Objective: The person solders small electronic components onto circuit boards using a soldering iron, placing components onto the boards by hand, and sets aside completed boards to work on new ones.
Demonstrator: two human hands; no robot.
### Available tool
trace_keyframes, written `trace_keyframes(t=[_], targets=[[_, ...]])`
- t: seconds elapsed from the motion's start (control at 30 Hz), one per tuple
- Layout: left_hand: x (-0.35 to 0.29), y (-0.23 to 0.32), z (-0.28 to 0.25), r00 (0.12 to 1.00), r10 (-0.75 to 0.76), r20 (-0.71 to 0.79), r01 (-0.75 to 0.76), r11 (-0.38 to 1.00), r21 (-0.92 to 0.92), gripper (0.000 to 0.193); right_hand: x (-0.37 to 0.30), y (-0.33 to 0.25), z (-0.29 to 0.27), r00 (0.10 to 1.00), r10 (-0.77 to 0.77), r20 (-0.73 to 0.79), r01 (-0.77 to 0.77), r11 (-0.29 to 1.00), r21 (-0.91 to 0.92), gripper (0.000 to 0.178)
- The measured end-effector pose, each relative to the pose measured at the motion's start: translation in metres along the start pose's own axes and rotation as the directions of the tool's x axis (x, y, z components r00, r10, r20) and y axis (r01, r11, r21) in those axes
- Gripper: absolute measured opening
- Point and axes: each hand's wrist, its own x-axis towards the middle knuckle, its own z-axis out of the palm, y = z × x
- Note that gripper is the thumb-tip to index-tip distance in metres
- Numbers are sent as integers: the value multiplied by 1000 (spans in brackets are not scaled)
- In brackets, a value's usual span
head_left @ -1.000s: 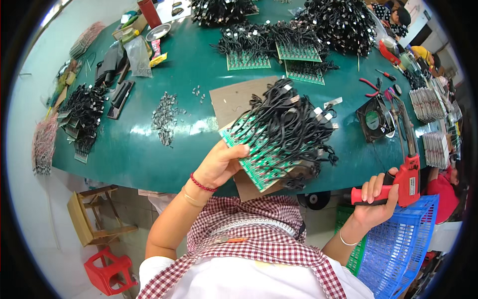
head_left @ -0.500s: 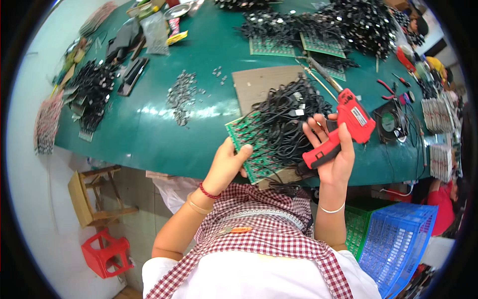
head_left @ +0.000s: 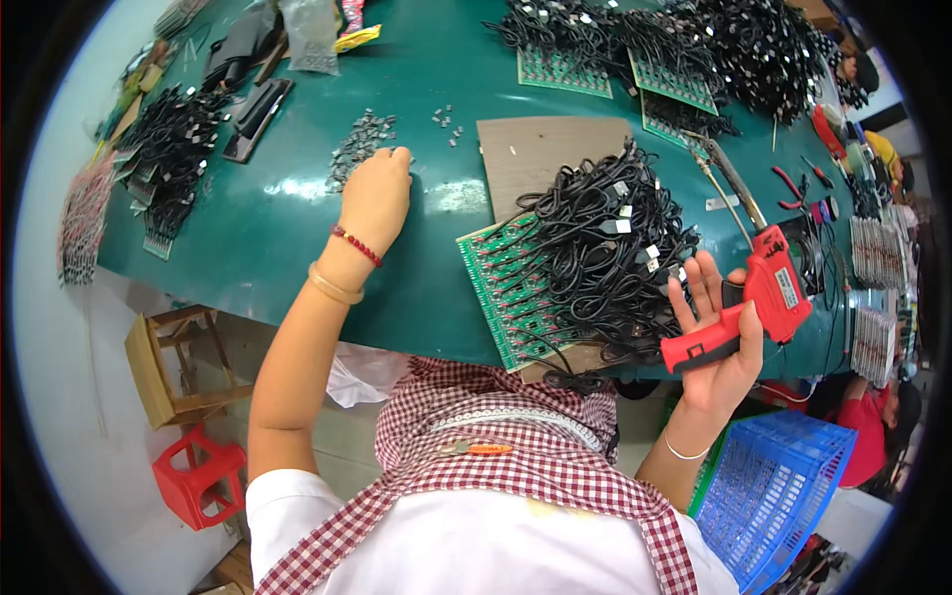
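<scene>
My left hand point(head_left: 378, 193) is at the near edge of a pile of small grey metal pieces point(head_left: 359, 141). Its fingers are bent down and drawn together, and whatever they hold is hidden under the hand. In my right hand point(head_left: 716, 342) the red handle of a soldering gun point(head_left: 772, 290) rests between palm and thumb, with several fingers stretched upward. The gun's metal barrel tilts up and to the left. Between my hands lies a green circuit board panel point(head_left: 504, 288), with red and black wire ends along it and a bundle of black cables point(head_left: 620, 248) on its right.
Beneath the panel is a brown board point(head_left: 540, 159). More cabled panels point(head_left: 563, 71) lie at the back right, and a cable heap point(head_left: 178, 164) at the left. A fan, pliers point(head_left: 790, 188) and a blue crate point(head_left: 778, 486) are on the right. A red stool point(head_left: 201, 476) stands lower left.
My left hand has let go of the circuit board panel and moved up and left to the metal pieces. My right hand, with the soldering gun, has shifted right, away from the cables.
</scene>
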Motion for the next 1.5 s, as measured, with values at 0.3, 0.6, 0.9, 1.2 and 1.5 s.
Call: trace_keyframes(t=[0.3,0.6,0.9,1.2,1.5], targets=[[-22,49,-26,995,-95,-42,30,654,-756,7,29,-2,26,999,18,51,-15,998,-68,30],[-66,102,-28,931,-56,361,347,441,-828,9,73,35,35,963,251,96,-251,968,-18,27],[-21,86,-1,995,-92,39,88,613,-785,8,85,52,30,973,192,131,-211,965,155,27],[-79,86,-48,915,-183,360,404,464,-789,7,43,22,34,992,107,69,-105,994,-20,30],[-87,95,-38,882,-85,463,463,329,-823,11,17,33,29,976,211,52,-205,974,-99,33]])
